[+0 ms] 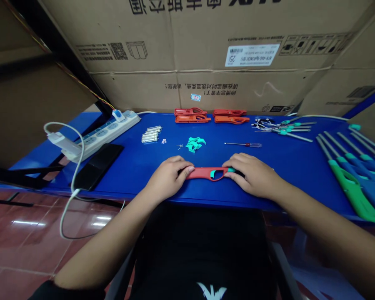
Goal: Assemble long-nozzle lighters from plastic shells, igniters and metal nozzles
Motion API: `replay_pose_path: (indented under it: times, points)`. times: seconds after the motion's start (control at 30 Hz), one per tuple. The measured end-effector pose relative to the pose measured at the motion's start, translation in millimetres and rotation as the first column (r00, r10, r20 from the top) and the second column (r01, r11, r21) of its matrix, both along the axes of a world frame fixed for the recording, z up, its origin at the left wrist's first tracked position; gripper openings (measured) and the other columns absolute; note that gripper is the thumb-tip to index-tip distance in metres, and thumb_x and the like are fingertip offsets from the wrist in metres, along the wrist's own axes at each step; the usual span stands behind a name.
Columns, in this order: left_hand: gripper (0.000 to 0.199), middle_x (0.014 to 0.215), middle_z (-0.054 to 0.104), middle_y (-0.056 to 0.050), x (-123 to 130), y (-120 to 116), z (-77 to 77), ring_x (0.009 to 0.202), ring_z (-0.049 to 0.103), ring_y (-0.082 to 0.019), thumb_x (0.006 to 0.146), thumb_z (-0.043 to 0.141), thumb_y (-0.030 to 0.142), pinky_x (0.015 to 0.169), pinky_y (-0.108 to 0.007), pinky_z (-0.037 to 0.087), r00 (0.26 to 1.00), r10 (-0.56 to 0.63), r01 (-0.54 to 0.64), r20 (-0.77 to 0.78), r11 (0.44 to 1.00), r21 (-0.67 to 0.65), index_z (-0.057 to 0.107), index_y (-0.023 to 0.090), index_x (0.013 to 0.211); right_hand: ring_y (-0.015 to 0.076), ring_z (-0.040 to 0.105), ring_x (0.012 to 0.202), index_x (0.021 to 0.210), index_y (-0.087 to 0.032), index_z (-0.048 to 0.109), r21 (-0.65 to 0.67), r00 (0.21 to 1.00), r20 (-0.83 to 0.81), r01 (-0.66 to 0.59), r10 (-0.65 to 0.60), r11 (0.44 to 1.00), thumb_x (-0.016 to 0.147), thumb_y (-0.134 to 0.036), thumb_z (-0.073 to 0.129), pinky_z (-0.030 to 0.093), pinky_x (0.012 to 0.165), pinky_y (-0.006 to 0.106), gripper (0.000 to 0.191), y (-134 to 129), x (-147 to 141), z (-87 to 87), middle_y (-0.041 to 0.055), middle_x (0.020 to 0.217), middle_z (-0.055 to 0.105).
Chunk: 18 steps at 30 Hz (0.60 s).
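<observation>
Red lighter body [201, 173] was held between two pinching hands: left hand [170, 177] on one end, right hand [251, 173] at the teal-tipped end, probably to keep it steady. Teal pieces [193, 144] lay just beyond the grip, apparently for easy reach; exact right fingertip contact was unclear.

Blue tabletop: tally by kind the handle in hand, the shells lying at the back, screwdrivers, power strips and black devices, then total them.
Red handle, held by left hand and right hand: 1
Red and orange shells at the back: 4
Screwdriver: 1
Power strip: 1
Black device: 1
Total: 8
</observation>
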<state>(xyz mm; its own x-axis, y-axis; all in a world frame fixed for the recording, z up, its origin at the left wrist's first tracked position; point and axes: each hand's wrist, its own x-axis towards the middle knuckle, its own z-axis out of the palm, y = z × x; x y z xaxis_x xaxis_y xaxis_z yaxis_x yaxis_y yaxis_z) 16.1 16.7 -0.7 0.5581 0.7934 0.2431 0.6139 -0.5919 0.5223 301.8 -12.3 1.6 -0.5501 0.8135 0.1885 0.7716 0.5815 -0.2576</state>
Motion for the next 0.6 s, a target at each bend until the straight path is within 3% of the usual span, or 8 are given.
replay_pose_path:
  times: [0.1, 0.17, 0.27, 0.37, 0.47, 0.53, 0.6]
  points:
    - [0.036, 0.105, 0.073, -0.009, -14, 6, 2.5, 0.096, 0.068, -0.021, 0.101, 0.044, 0.037, 0.088, -0.034, 0.053, 0.993, 0.109, -0.110, 0.038, 0.994, 0.021, 0.073, 0.018, 0.110, 0.0252, 0.061, 0.098, 0.116, -0.017, 0.068, 0.021, 1.000, 0.003, 0.015, -0.015, 1.000, 0.101, -0.034, 0.048, 0.049, 0.087, 0.044, 0.030, 8, 7, -3.0, 0.0126, 0.107, 0.068]
    - [0.037, 0.106, 0.073, -0.009, -30, 14, 13.3, 0.098, 0.068, -0.022, 0.099, 0.046, 0.040, 0.088, -0.033, 0.052, 0.980, 0.196, -0.198, 0.030, 0.979, 0.049, 0.074, 0.018, 0.107, 0.0255, 0.062, 0.099, 0.117, -0.018, 0.069, 0.036, 0.999, 0.026, 0.031, -0.032, 0.999, 0.101, -0.034, 0.048, 0.048, 0.090, 0.046, 0.031, 14, 12, -0.7, 0.0124, 0.108, 0.068]
    - [0.033, 0.105, 0.075, -0.007, -52, 40, 43.6, 0.095, 0.069, -0.025, 0.093, 0.053, 0.043, 0.084, -0.034, 0.051, 0.949, 0.298, -0.289, -0.106, 0.953, 0.092, 0.075, 0.020, 0.103, 0.0268, 0.063, 0.102, 0.118, -0.018, 0.069, 0.026, 0.999, 0.037, 0.017, -0.018, 1.000, 0.099, -0.036, 0.050, 0.047, 0.091, 0.048, 0.032, 30, 19, 14.6, 0.0123, 0.111, 0.069]
    - [0.026, 0.090, 0.076, -0.005, -60, 78, 75.4, 0.080, 0.067, -0.024, 0.087, 0.059, 0.040, 0.072, -0.033, 0.047, 0.877, 0.392, -0.370, -0.277, 0.920, 0.131, 0.076, 0.023, 0.097, 0.0243, 0.066, 0.097, 0.114, -0.019, 0.070, 0.073, 0.997, -0.069, 0.030, -0.025, 0.997, 0.098, -0.037, 0.050, 0.050, 0.086, 0.042, 0.031, 56, 19, 39.2, 0.0110, 0.108, 0.071]
    - [0.011, 0.074, 0.073, -0.004, -50, 113, 86.4, 0.067, 0.062, -0.022, 0.074, 0.071, 0.031, 0.066, -0.030, 0.042, 0.847, 0.313, -0.325, -0.429, 0.944, 0.047, 0.077, 0.022, 0.077, 0.0221, 0.067, 0.086, 0.105, -0.019, 0.073, 0.149, 0.980, -0.180, 0.114, -0.087, 0.982, 0.094, -0.037, 0.055, 0.051, 0.080, 0.039, 0.028, 82, 15, 57.8, 0.0089, 0.098, 0.073]
    - [0.005, 0.069, 0.071, -0.002, -39, 128, 78.4, 0.064, 0.061, -0.019, 0.068, 0.074, 0.027, 0.065, -0.028, 0.041, 0.858, 0.235, -0.272, -0.457, 0.962, -0.015, 0.074, 0.022, 0.067, 0.0212, 0.067, 0.082, 0.098, -0.018, 0.074, 0.135, 0.972, -0.212, 0.134, -0.104, 0.982, 0.091, -0.036, 0.057, 0.051, 0.076, 0.037, 0.026, 94, 12, 60.5, 0.0082, 0.093, 0.074]
    - [0.011, 0.078, 0.074, 0.000, -30, 133, 63.3, 0.069, 0.063, -0.017, 0.072, 0.072, 0.031, 0.066, -0.025, 0.042, 0.899, 0.119, -0.176, -0.421, 0.979, -0.101, 0.077, 0.023, 0.079, 0.0207, 0.067, 0.082, 0.093, -0.018, 0.074, 0.092, 0.971, -0.213, 0.133, -0.111, 0.987, 0.090, -0.036, 0.058, 0.051, 0.075, 0.035, 0.025, 99, 11, 55.6, 0.0075, 0.091, 0.074]
